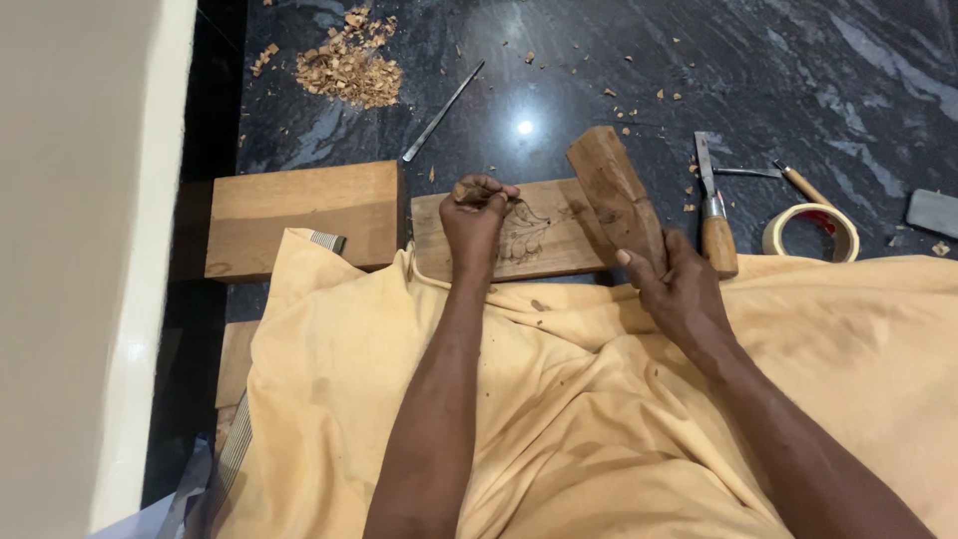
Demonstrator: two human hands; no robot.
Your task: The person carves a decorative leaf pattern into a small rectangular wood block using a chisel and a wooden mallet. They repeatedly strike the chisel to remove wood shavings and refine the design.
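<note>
No container is in view. The left hand (pixel 473 215) is closed around a small tool on the carved board (pixel 539 235); the right hand (pixel 671 284), just beside, grips a wooden mallet (pixel 614 190) above it.

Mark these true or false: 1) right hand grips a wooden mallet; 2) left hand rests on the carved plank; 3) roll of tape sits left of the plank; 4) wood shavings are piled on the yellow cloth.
1) True: the right hand holds the wooden mallet.
2) True: the left hand is closed on the carved plank.
3) False: the roll of tape lies right of it.
4) False: the wood shavings are piled on the dark floor, not the yellow cloth.
</note>
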